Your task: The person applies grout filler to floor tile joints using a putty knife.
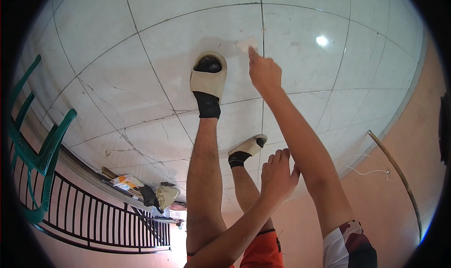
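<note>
My right hand (pixel 265 74) reaches out over the tiled floor, fingers closed in a pinch on a small, flat, pale piece (pixel 245 44). That piece looks thin and pinkish white; its exact kind cannot be told, and part of it is covered by the fingers. Closer to my body, my left hand (pixel 278 175) is held beside my right forearm, with its back to the camera. Its fingers are loosely bent and a little apart, and the thumb stands away from them. Nothing shows in it, though the palm is hidden.
My feet wear beige slides (pixel 206 82) and black socks on the cracked white tiles (pixel 174 28). At the left are a green plastic chair (pixel 44 160) and black railing (pixel 89 211). Bags (pixel 167 195) lie nearby. A long pole (pixel 399 174) and white cord (pixel 369 172) are at the right.
</note>
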The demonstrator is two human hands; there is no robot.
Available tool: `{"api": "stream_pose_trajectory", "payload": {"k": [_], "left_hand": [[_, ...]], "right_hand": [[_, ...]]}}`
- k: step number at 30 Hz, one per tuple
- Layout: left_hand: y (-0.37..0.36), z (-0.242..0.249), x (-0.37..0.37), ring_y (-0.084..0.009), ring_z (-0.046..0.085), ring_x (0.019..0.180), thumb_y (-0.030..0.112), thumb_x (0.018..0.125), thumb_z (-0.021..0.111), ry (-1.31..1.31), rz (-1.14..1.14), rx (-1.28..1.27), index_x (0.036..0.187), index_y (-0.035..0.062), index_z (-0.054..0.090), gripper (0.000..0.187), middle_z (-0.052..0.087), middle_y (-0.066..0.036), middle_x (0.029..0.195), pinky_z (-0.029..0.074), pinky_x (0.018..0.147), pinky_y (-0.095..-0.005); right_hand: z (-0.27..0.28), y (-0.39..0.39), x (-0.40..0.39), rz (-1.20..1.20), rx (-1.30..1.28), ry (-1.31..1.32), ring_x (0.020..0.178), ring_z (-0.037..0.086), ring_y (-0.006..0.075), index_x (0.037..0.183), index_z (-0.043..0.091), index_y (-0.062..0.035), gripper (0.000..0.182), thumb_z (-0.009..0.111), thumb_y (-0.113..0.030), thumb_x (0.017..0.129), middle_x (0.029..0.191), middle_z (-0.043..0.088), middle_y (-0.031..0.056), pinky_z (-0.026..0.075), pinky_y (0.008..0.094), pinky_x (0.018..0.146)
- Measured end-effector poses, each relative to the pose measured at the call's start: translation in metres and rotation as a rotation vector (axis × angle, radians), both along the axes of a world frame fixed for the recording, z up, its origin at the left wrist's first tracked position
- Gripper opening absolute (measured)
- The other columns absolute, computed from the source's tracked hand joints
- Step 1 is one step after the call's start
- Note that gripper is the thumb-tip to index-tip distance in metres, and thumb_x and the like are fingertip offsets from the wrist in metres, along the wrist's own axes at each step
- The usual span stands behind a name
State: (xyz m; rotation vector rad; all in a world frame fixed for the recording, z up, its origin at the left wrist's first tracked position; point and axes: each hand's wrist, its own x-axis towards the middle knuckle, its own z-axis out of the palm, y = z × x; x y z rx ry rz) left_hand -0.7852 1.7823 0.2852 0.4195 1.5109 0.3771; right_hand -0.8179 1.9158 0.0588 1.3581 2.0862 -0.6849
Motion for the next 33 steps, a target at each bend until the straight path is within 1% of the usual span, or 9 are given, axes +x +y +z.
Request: {"api": "stream_pose_trajectory", "payload": {"k": [20, 22, 24, 26, 27, 28, 31, 32, 33], "left_hand": [[-0.007, 0.004, 0.007, -0.0338, 0.059, 0.104, 0.015, 0.086, 0.071, 0.022, -0.055, 0.008, 0.117, -0.0006, 0.056, 0.038, 0.059, -0.015, 0.111, 0.048, 0.088, -0.0463], [-0.011, 0.002, 0.006, -0.0337, 0.06, 0.102, 0.02, 0.089, 0.069, 0.054, -0.034, 0.042, 0.12, 0.0011, 0.056, 0.039, 0.061, -0.015, 0.11, 0.048, 0.085, -0.0481], [-0.013, -0.003, 0.004, -0.0337, 0.061, 0.101, 0.024, 0.091, 0.068, 0.107, -0.011, 0.11, 0.124, 0.0029, 0.056, 0.04, 0.063, -0.015, 0.109, 0.048, 0.083, -0.0498], [-0.021, -0.013, 0.016, -0.036, 0.061, 0.101, 0.027, 0.093, 0.065, 0.103, 0.007, 0.062, 0.123, 0.0059, 0.057, 0.037, 0.064, -0.016, 0.11, 0.047, 0.084, -0.0519], [-0.03, -0.021, 0.028, -0.0377, 0.061, 0.101, 0.029, 0.094, 0.063, 0.153, 0.041, 0.103, 0.121, 0.0078, 0.058, 0.034, 0.064, -0.017, 0.111, 0.047, 0.084, -0.053], [-0.033, -0.025, 0.03, -0.0385, 0.061, 0.101, 0.03, 0.095, 0.063, 0.175, 0.041, 0.16, 0.119, 0.0074, 0.058, 0.033, 0.064, -0.016, 0.111, 0.048, 0.083, -0.0527], [-0.035, -0.037, 0.017, -0.0382, 0.061, 0.101, 0.03, 0.094, 0.063, 0.183, -0.055, 0.242, 0.12, 0.0075, 0.058, 0.035, 0.064, -0.016, 0.112, 0.048, 0.084, -0.0527], [-0.033, -0.039, 0.009, -0.0383, 0.062, 0.101, 0.031, 0.094, 0.064, 0.236, -0.012, 0.257, 0.12, 0.0076, 0.058, 0.035, 0.064, -0.016, 0.112, 0.048, 0.084, -0.0525], [-0.032, -0.039, -0.002, -0.0383, 0.062, 0.101, 0.031, 0.094, 0.064, 0.285, 0.032, 0.27, 0.119, 0.0077, 0.058, 0.035, 0.064, -0.016, 0.112, 0.049, 0.084, -0.0523]], "right_hand": [[-0.011, -0.003, -0.007, 0.007, 0.006, 0.055, 0.08, 0.072, 0.0395, 0.131, 0.063, -0.015, 0.032, 0.049, -0.02, 0.103, 0.083, 0.072, 0.0195, 0.057, 0.0503, 0.068], [-0.02, 0.017, -0.03, -0.006, 0.145, 0.138, 0.081, 0.073, 0.0384, 0.135, 0.062, -0.0157, 0.035, 0.047, -0.023, 0.104, 0.084, 0.072, 0.0191, 0.057, 0.0504, 0.069], [-0.022, 0.035, -0.056, -0.036, 0.161, 0.223, 0.077, 0.072, 0.0387, 0.142, 0.057, -0.0177, 0.04, 0.047, -0.026, 0.104, 0.083, 0.072, 0.0199, 0.056, 0.0505, 0.068], [-0.011, 0.051, -0.082, -0.024, 0.22, 0.235, 0.072, 0.07, 0.04, 0.155, 0.041, -0.0204, 0.053, 0.049, -0.031, 0.103, 0.078, 0.07, 0.0212, 0.055, 0.0506, 0.065], [0.003, 0.053, -0.087, -0.015, 0.216, 0.265, 0.069, 0.068, 0.0412, 0.161, 0.026, -0.0207, 0.067, 0.053, -0.034, 0.101, 0.074, 0.068, 0.0219, 0.054, 0.0519, 0.062], [0.022, 0.052, -0.088, -0.036, 0.162, 0.327, 0.068, 0.068, 0.0412, 0.162, 0.019, -0.0169, 0.073, 0.055, -0.034, 0.1, 0.074, 0.068, 0.0217, 0.053, 0.0533, 0.062], [0.073, 0.04, -0.071, -0.01, 0.157, 0.367, 0.068, 0.067, 0.0423, 0.148, 0.046, -0.009, 0.057, 0.059, -0.033, 0.097, 0.074, 0.068, 0.0223, 0.053, 0.0547, 0.063], [0.092, 0.037, -0.056, -0.036, 0.101, 0.366, 0.072, 0.068, 0.0423, 0.138, 0.056, -0.0078, 0.049, 0.061, -0.033, 0.096, 0.076, 0.069, 0.0216, 0.054, 0.0543, 0.066], [0.11, 0.036, -0.039, -0.019, 0.077, 0.347, 0.077, 0.069, 0.0421, 0.118, 0.065, -0.0061, 0.036, 0.062, -0.034, 0.096, 0.079, 0.07, 0.0211, 0.054, 0.0537, 0.069]]}}
